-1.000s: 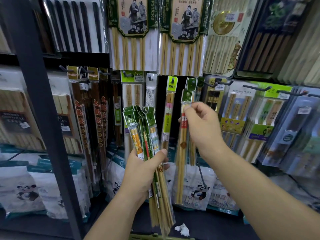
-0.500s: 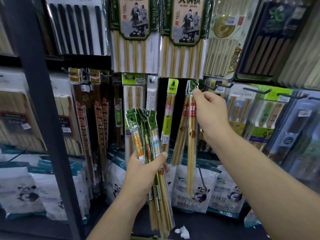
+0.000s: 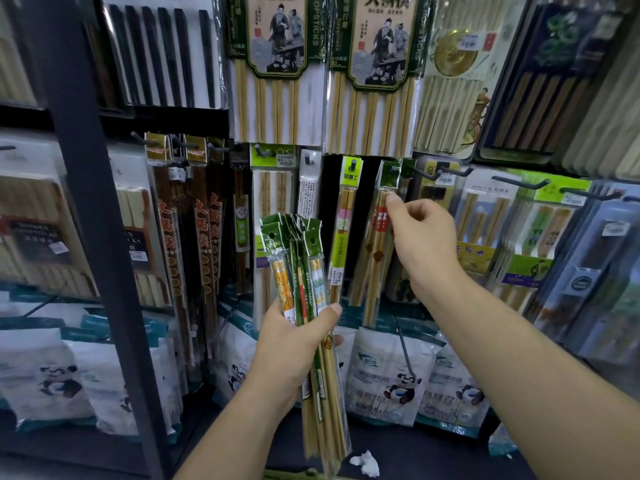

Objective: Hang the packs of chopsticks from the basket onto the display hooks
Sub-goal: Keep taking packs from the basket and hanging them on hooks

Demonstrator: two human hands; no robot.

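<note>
Chopstick packs (image 3: 302, 271) with dark green header cards stand fanned in a bundle in front of the display. The left hand (image 3: 287, 351) grasps the bundle around its middle, thumb (image 3: 329, 311) laid across the front, so the punched headers stick up above the fist and the bamboo ends hang below it. One pack in the bundle shows orange-patterned tips, another pale blue and white ones. One more pack of the same kind, the hung pack (image 3: 377, 244), dangles from the rack just right of the bundle, its green header (image 3: 389, 174) up at the hook row and its sticks tilted slightly leftward. The right hand (image 3: 426, 244) is raised beside it, with its thumb tip (image 3: 393, 201) touching the pack just under the header and the other fingers curled to the right. Whether a finger pinches the pack from behind cannot be told. A lime-headed pack (image 3: 349, 174) hangs between the bundle and the hung pack. More display hooks (image 3: 519, 183) jut out further right, carrying wider packs. Large bamboo sets (image 3: 270, 64) with printed figures hang in the row above, and dark brown packs (image 3: 204, 244) with red characters hang to the left, beside a black upright post (image 3: 90, 202). White panda-printed bags (image 3: 391, 379) line the shelf below, and a crumpled white scrap (image 3: 365, 462) lies near the bottom edge.
</note>
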